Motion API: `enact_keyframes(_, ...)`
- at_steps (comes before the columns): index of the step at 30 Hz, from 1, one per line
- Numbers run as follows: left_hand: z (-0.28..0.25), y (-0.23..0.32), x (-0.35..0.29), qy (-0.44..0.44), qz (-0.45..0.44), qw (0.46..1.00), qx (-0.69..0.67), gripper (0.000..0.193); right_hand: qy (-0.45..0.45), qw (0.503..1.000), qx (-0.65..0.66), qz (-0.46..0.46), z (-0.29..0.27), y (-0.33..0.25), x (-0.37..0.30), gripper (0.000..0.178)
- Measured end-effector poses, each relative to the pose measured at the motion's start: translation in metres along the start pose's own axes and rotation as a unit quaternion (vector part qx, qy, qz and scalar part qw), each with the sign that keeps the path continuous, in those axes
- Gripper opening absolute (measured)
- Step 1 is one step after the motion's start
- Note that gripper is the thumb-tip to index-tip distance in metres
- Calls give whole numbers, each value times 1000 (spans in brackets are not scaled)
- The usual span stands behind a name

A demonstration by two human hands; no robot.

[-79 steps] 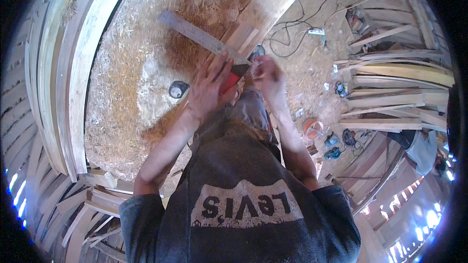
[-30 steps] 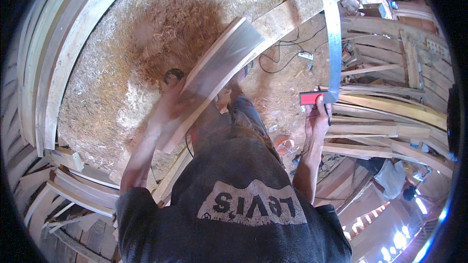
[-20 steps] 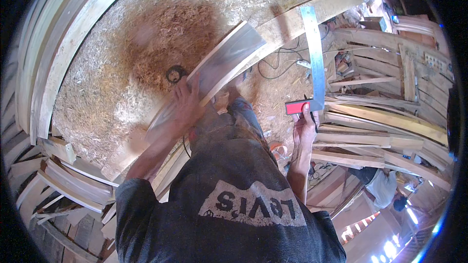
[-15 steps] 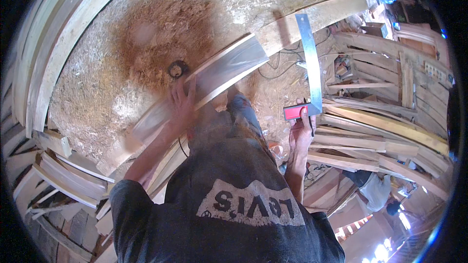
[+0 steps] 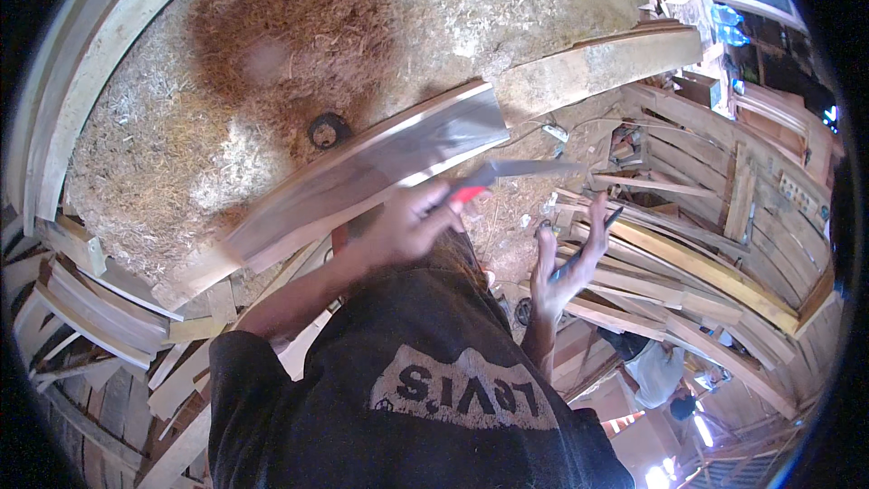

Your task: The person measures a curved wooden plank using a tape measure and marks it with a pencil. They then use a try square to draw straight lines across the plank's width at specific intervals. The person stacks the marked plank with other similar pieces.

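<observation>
My left hand (image 5: 418, 222) grips the red and dark handle of a try square (image 5: 469, 192). The metal blade, blurred by motion, points to the right. Below the square, a smooth planed board (image 5: 371, 158) slants across a longer pale plank. To the right, my right hand (image 5: 570, 263) is raised with thumb and fingers spread apart. A slim pencil (image 5: 615, 216), dark at its tip and bluish lower down, lies across that hand, held among the fingers. Neither hand touches the board.
The pale plank (image 5: 602, 63) runs on toward the far right. A black ring-shaped thing (image 5: 328, 130) lies on shavings beside the board. Timber stacks (image 5: 697, 258) fill the right, curved wooden pieces (image 5: 100, 312) the left. Another person (image 5: 656, 376) is at the lower right.
The try square has passed from my right hand to my left and swung down from upright. My left hand has left the board and moved right. My right hand's fingers have spread.
</observation>
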State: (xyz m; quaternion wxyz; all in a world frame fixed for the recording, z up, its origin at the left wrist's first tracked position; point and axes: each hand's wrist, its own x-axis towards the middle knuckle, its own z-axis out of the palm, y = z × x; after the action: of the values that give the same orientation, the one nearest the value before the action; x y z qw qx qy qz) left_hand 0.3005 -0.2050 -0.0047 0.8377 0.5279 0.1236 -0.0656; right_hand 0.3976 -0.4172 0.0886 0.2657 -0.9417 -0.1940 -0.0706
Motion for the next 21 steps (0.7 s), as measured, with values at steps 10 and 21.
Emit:
enact_keyframes(10,-96,-35,42,267,49,802,532,53,-294,883,273,244,136,72,-53,22)
enact_keyframes(21,-96,-53,51,276,84,800,526,56,-229,936,215,158,97,105,6,33)
